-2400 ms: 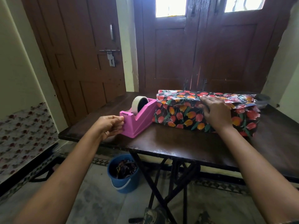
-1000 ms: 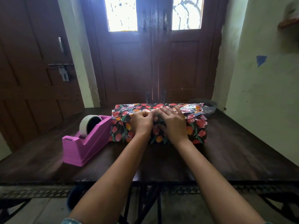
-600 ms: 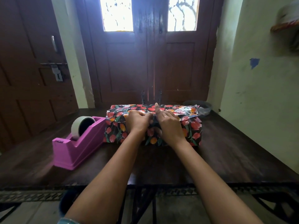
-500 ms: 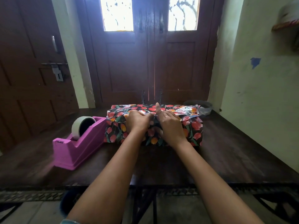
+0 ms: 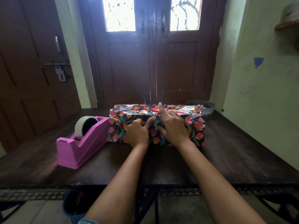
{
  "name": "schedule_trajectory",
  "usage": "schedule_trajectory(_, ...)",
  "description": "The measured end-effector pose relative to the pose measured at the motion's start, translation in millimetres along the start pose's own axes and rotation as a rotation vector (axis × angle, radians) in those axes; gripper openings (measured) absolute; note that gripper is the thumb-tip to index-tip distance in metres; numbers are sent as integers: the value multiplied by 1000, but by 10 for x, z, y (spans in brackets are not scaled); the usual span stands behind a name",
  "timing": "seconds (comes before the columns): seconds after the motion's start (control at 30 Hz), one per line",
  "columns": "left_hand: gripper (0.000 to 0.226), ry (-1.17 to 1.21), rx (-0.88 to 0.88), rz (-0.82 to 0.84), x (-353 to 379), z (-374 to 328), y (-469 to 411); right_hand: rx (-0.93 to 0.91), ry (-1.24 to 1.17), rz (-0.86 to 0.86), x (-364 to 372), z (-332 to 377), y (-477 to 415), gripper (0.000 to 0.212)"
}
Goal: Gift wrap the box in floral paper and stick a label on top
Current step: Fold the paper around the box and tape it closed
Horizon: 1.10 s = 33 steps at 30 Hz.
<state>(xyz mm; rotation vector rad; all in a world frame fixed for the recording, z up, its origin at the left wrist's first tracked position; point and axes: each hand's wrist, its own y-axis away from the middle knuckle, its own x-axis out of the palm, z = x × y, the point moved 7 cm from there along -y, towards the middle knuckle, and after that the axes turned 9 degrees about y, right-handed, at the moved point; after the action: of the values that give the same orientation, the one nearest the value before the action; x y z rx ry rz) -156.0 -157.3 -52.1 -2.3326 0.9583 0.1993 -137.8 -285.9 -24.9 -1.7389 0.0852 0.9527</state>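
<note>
The floral-wrapped box point(image 5: 195, 126) sits on the desk point(image 5: 229, 152) just right of the pink tape dispenser point(image 5: 72, 149), my right hand point(image 5: 174, 128) pressing its top open-fingered and my left hand point(image 5: 137, 134) curled against its front, its grip holding I cannot tell what, and I judge that lifting either early could let the seam spring open.

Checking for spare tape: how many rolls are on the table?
1: the roll sits in the pink dispenser, left of the wrapped box. Another could be hidden behind the box.
</note>
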Motion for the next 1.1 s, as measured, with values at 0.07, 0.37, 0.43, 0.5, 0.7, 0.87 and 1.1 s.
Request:
schedule_trajectory(0.07, 56, 2, 19, -16, -5, 22, 5, 2, 0, 10, 6, -4, -3, 93)
schedule_trajectory(0.37, 21, -201, 173, 111, -170, 38, -66, 2, -24, 55, 9, 8, 5, 91)
schedule_trajectory(0.43, 16, -95, 418, 55, -294, -241, -37, 10, -17, 62, 17, 5, 7, 91)
schedule_trajectory(0.5, 11, -59, 630, 77, -309, -481, -11, 17, -17, 71, 23, 3, 9, 90)
schedule_trajectory(0.7, 45, -564, 639, 346, 4, -375, -159, 14, -34, 117, 32, -16, 7, 87)
schedule_trajectory(0.87, 41, -612, 438, 439, -264, -232, -601, -27, -49, 204, 83, -73, 5, 82)
schedule_trajectory(1.1, 31, -335, 480, 590, -506, -139, -625, -13, -175, 359, -13, -105, -94, 56)
